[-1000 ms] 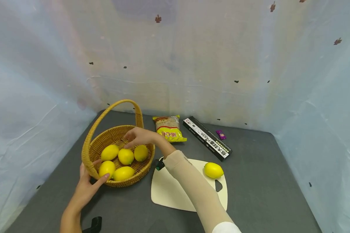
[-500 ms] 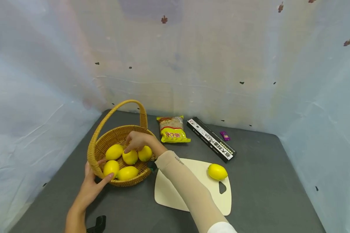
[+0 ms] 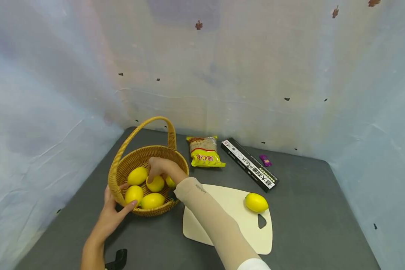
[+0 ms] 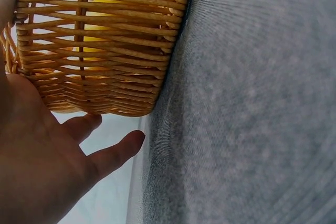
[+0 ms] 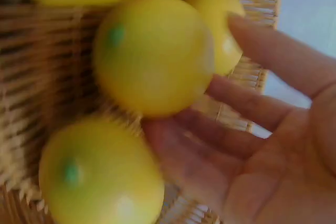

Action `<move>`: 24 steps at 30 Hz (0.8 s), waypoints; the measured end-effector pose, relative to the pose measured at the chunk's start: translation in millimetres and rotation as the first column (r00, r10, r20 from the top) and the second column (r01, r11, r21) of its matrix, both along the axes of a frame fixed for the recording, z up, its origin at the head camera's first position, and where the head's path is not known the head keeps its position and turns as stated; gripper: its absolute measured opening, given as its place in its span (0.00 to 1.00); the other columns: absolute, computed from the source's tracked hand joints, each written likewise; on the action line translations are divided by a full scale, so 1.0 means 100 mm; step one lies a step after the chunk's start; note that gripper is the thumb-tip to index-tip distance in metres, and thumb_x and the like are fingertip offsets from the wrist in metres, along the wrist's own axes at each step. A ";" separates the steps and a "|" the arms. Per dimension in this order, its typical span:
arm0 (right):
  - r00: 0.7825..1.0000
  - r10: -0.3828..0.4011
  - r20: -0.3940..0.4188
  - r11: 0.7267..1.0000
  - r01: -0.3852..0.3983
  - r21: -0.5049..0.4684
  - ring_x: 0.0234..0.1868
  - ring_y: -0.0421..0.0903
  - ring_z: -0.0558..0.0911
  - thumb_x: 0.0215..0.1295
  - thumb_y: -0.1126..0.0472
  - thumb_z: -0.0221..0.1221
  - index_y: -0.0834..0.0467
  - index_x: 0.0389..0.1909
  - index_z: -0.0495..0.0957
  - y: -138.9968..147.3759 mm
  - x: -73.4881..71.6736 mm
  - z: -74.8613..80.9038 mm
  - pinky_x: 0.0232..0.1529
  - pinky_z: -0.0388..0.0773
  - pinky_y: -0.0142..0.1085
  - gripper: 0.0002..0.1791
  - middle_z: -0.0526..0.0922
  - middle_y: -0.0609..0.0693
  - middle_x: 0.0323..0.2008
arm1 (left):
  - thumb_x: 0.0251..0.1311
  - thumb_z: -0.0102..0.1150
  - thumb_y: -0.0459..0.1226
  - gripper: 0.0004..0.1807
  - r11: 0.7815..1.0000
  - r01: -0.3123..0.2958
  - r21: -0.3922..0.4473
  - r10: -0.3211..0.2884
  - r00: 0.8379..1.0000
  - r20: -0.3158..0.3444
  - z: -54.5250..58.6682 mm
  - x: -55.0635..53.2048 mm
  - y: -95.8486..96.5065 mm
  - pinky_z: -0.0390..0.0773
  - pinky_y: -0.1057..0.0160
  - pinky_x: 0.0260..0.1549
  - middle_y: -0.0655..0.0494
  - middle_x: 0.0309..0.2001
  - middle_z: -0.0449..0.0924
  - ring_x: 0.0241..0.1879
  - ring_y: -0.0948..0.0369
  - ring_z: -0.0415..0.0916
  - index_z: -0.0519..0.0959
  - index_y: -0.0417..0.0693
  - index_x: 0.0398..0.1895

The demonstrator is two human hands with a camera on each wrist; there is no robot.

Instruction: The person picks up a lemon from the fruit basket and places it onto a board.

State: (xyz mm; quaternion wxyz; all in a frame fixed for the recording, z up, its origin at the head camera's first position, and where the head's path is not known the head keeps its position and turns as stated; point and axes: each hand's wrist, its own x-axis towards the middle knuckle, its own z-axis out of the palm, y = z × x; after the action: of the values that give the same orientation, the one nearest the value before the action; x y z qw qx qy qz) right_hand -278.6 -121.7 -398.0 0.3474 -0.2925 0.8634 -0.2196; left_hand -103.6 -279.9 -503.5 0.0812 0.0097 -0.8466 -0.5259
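A wicker basket (image 3: 179,159) with a tall handle holds several yellow lemons. My left hand (image 3: 110,216) grips its front left rim, thumb over the edge beside a lemon (image 3: 134,194). In the left wrist view, the lower fingers of that left hand (image 4: 47,150) spread below the woven side (image 4: 115,51). Inside the basket, my right hand (image 3: 159,167) reaches down onto the middle lemon (image 3: 156,184). From the right wrist, the fingers (image 5: 184,145) extend alongside this lemon (image 5: 152,56), between it and another lemon (image 5: 100,177); the thumb stands apart from it.
Right of the basket lies a cream cutting board (image 3: 222,195) bearing one lemon (image 3: 256,202), partly under the right sleeve. Behind are a yellow food packet (image 3: 206,152), a long black pasta box (image 3: 249,164) and a small purple packet (image 3: 265,160). Plastic sheeting surrounds the grey table.
My right hand has lowered deeper into the basket, from above the lemons to the middle one. The left hand keeps its hold on the rim. The head view has shifted slightly left.
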 end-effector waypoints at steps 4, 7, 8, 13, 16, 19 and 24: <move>0.990 0.123 -0.065 0.989 -0.117 0.096 0.37 0.43 0.77 0.60 0.63 0.70 0.62 0.54 0.79 -0.04 0.01 -0.05 0.38 0.79 0.34 0.22 0.79 0.49 0.40 | 0.68 0.62 0.41 0.37 1.000 0.007 0.003 -0.007 1.000 0.003 0.01 0.01 0.01 0.59 0.25 0.52 0.53 0.77 0.19 0.72 0.32 0.40 0.57 0.48 0.77; 0.981 0.175 -0.086 0.975 -0.160 0.156 0.39 0.42 0.77 0.59 0.62 0.70 0.60 0.55 0.78 -0.05 0.01 -0.07 0.37 0.76 0.32 0.23 0.78 0.47 0.42 | 0.68 0.62 0.41 0.37 1.000 0.008 -0.001 -0.008 1.000 0.001 0.01 0.00 0.02 0.61 0.27 0.52 0.53 0.78 0.20 0.71 0.33 0.43 0.58 0.49 0.76; 0.980 0.180 -0.083 0.972 -0.165 0.168 0.40 0.42 0.77 0.58 0.61 0.70 0.59 0.56 0.78 -0.05 0.00 -0.07 0.37 0.77 0.33 0.24 0.78 0.47 0.43 | 0.68 0.62 0.41 0.37 1.000 0.007 -0.003 -0.007 1.000 -0.001 0.01 0.00 0.02 0.61 0.27 0.52 0.53 0.78 0.20 0.71 0.34 0.44 0.58 0.49 0.76; 0.978 0.203 -0.053 0.959 -0.187 0.213 0.44 0.43 0.77 0.58 0.59 0.71 0.56 0.59 0.78 -0.07 -0.01 -0.08 0.39 0.78 0.35 0.27 0.78 0.45 0.49 | 0.68 0.63 0.42 0.37 1.000 -0.002 -0.011 0.002 1.000 -0.001 0.01 0.00 0.02 0.62 0.28 0.51 0.53 0.78 0.21 0.71 0.34 0.46 0.59 0.48 0.76; 0.968 0.244 -0.062 0.946 -0.223 0.236 0.46 0.42 0.77 0.59 0.59 0.71 0.55 0.62 0.77 -0.08 -0.01 -0.08 0.42 0.76 0.33 0.29 0.77 0.45 0.54 | 0.67 0.63 0.42 0.37 1.000 -0.005 -0.013 0.005 1.000 -0.003 0.01 -0.01 0.01 0.62 0.28 0.52 0.52 0.78 0.22 0.70 0.34 0.47 0.59 0.48 0.75; 0.958 0.275 -0.078 0.937 -0.249 0.245 0.48 0.41 0.76 0.59 0.60 0.71 0.55 0.63 0.76 -0.08 0.00 -0.09 0.45 0.75 0.31 0.30 0.77 0.45 0.57 | 0.67 0.63 0.41 0.37 1.000 -0.001 -0.007 0.001 1.000 -0.008 0.00 0.00 0.02 0.62 0.28 0.52 0.51 0.78 0.22 0.70 0.35 0.47 0.59 0.47 0.75; 0.963 0.261 -0.067 0.949 -0.243 0.198 0.50 0.40 0.77 0.59 0.62 0.71 0.55 0.62 0.78 -0.06 0.02 -0.06 0.47 0.75 0.30 0.29 0.78 0.45 0.56 | 0.68 0.63 0.41 0.37 1.000 0.003 -0.003 -0.003 1.000 -0.005 0.00 0.02 0.01 0.62 0.28 0.53 0.53 0.78 0.19 0.70 0.35 0.47 0.59 0.46 0.75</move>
State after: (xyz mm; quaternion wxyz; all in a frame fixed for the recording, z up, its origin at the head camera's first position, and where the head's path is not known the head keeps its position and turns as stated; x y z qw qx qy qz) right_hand -276.7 -127.6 -404.1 0.3583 -0.3762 0.8510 -0.0769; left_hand -102.0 -279.3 -503.5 0.0827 0.0068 -0.8473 -0.5246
